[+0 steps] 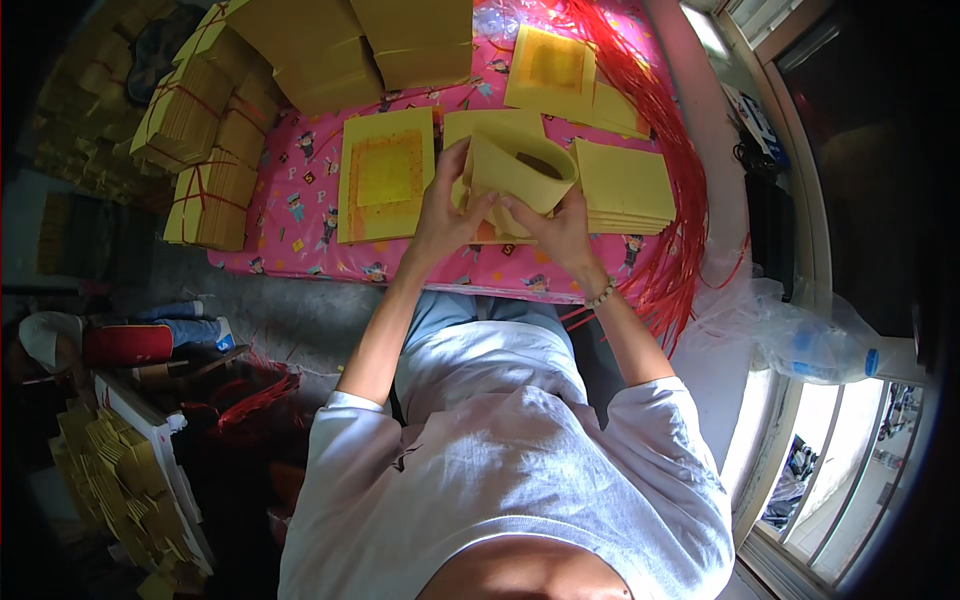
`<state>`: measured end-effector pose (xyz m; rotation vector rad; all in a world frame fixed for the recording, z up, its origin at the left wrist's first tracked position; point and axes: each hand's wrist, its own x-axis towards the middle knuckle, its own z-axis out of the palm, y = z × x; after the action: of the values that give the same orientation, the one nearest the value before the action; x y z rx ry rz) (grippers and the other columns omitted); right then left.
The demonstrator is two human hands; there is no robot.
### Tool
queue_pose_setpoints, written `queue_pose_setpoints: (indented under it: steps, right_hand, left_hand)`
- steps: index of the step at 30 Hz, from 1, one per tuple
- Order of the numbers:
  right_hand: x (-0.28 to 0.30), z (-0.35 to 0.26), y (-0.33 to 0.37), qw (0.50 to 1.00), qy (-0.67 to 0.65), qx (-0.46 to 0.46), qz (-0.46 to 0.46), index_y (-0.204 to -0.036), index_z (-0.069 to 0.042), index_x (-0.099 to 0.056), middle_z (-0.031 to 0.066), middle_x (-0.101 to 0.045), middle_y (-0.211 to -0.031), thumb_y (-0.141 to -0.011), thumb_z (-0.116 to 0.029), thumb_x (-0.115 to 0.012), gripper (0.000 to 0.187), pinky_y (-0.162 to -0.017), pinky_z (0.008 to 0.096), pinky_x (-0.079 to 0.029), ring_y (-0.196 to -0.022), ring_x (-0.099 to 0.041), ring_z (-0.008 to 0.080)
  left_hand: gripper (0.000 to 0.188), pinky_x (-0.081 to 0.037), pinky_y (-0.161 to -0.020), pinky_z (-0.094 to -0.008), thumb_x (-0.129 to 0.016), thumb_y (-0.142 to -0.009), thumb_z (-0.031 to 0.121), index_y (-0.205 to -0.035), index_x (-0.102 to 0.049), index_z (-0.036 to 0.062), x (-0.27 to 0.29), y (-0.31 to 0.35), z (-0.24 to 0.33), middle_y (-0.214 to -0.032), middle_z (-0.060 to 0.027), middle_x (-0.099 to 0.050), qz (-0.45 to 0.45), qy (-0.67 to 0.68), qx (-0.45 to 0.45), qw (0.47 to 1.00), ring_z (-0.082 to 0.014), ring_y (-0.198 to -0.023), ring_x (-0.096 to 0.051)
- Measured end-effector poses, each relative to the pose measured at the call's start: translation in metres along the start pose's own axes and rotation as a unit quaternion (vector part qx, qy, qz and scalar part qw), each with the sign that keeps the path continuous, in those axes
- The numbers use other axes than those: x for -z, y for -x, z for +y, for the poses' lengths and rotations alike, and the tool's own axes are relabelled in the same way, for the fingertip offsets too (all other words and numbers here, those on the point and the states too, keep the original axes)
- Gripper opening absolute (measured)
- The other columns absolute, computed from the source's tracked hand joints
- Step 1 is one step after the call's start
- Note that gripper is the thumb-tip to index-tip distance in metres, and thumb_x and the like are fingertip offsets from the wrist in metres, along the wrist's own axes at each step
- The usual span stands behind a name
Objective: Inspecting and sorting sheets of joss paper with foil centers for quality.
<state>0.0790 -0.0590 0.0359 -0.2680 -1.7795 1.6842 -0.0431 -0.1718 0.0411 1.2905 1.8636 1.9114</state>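
- Nearest camera: white shirt [520,450], soft creased cloth.
- Yellow paper [500,172]: bent into smooth loop above tabletop [285,235]; left grip [437,215] and right grip [560,235] closed on its sides.
- Right: flat yellow stack [625,185], layered edges.
- Left: orange-patterned rectangular sheet [387,170].
- Beyond: glossy pink cover; stringy red strands [688,200].

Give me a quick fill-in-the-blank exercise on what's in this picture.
The left hand and right hand hold bent paper coloured ____.
The tablecloth is mainly coloured ____.
The strings along its right edge are coloured ____.
The bracelet circles the person's ____ wrist.

Missing words: yellow; pink; red; right.
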Motion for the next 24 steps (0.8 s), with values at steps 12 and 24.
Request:
queue_pose_setpoints:
  steps: [12,24]
  right_hand:
    - [0.009,-0.034,-0.018,0.989,0.008,-0.128,0.076,-0.115,0.006,-0.047,0.0138,-0.061,-0.104,-0.082,-0.016,-0.068,0.046,-0.076,0.028,-0.051,-0.091,-0.061,0.016]
    - [0.01,-0.037,-0.018,0.988,0.023,-0.12,0.09,-0.111,0.007,-0.049,0.0131,-0.062,-0.1,-0.081,-0.016,-0.069,0.042,-0.075,0.0268,-0.051,-0.087,-0.061,0.0157]
  left_hand:
    - [0.049,-0.04,-0.094,-0.0287,-0.055,-0.085,0.004,-0.13,-0.035,0.0028,-0.005,-0.015,0.038,-0.122,-0.0094,-0.05,-0.116,0.245,0.262,0.926,-0.0156,-0.112,-0.049]
    - [0.042,-0.044,-0.086,-0.0256,-0.055,-0.089,0.011,-0.128,-0.041,0.0023,-0.006,-0.013,0.046,-0.116,-0.0072,-0.056,-0.114,0.286,0.299,0.903,-0.0121,-0.104,-0.054]
